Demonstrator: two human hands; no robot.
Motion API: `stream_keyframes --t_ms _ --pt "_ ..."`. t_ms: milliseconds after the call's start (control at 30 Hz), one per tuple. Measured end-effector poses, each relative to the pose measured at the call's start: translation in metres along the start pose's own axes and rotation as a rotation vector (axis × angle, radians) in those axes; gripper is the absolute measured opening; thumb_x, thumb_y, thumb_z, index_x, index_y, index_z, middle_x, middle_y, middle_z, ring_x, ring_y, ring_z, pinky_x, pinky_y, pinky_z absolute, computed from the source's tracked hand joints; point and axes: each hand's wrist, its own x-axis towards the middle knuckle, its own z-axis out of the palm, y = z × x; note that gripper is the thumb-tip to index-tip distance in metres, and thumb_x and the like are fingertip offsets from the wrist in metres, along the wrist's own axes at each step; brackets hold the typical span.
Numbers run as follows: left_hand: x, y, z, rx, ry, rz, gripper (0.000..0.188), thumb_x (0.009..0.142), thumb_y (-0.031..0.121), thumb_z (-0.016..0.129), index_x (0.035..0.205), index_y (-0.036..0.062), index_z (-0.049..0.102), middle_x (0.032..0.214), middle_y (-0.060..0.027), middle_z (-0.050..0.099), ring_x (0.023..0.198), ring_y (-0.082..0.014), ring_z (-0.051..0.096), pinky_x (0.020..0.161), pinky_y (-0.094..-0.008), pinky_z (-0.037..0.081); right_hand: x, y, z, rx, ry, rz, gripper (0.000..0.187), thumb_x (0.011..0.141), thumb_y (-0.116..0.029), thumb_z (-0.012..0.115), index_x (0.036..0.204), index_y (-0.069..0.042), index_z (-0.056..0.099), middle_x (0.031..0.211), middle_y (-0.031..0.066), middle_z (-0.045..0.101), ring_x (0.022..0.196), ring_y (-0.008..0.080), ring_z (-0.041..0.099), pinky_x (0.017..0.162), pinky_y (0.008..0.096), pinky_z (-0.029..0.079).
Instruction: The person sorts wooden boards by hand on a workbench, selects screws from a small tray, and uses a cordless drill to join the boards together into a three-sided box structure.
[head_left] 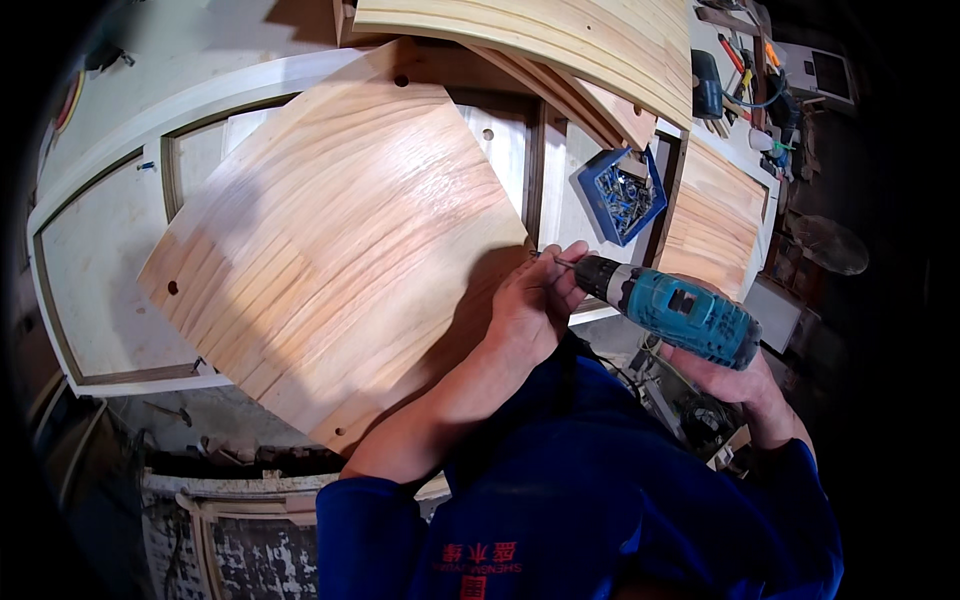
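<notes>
left fingers closed around bit

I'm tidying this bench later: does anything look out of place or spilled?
Nothing looks spilled. The wooden board lies askew across the white frame, its near corner jutting past the frame's edge. A small blue piece, perhaps a fastener, lies alone at the left, away from the blue tray of fasteners.

Includes two hands (left hand, right hand), one teal drill, one blue bin of screws too numerous to count, three visible holes near corners of the nearest board.
</notes>
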Motion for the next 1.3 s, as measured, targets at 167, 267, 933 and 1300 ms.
stream_keyframes --t_ms 167,267,933,1300 --pt "0.000 0.003 0.001 -0.021 -0.039 -0.008 0.024 0.092 0.019 0.066 0.107 0.0026 0.057 0.122 -0.0171 0.061 0.115 -0.0281 0.060 0.103 -0.0428 0.046 0.004 -0.013 0.000 0.025 -0.018 0.038 0.059 0.077 0.003 0.072 0.133 0.001 0.051 0.113 0.0111 0.066 0.102 0.0161 0.063 0.089 0.0299 0.052" --pt "0.000 0.003 -0.001 -0.018 -0.027 -0.005 0.024 0.093 0.022 0.066 0.105 0.0030 0.058 0.123 -0.0179 0.060 0.113 -0.0284 0.060 0.103 -0.0436 0.046 0.007 -0.015 -0.001 -0.012 -0.030 0.068 0.060 0.077 0.003 0.071 0.133 0.000 0.051 0.114 0.0120 0.066 0.103 0.0166 0.063 0.089 0.0307 0.052" --pt "-0.001 0.004 0.007 -0.030 -0.043 0.025 0.022 0.095 0.024 0.064 0.102 0.0037 0.060 0.122 -0.0180 0.061 0.115 -0.0303 0.060 0.102 -0.0480 0.047 0.015 -0.019 -0.003 -0.086 -0.049 0.001 0.062 0.074 0.000 0.071 0.133 0.000 0.052 0.117 0.0130 0.066 0.104 0.0191 0.065 0.093 0.0332 0.051" --pt "0.002 0.003 0.002 -0.032 -0.033 0.007 0.022 0.094 0.025 0.065 0.102 0.0043 0.063 0.123 -0.0168 0.060 0.117 -0.0334 0.057 0.103 -0.0510 0.045 0.018 -0.023 -0.002 -0.269 -0.057 -0.089 0.065 0.072 -0.004 0.072 0.134 -0.003 0.051 0.114 0.0151 0.067 0.104 0.0256 0.067 0.092 0.0355 0.052"
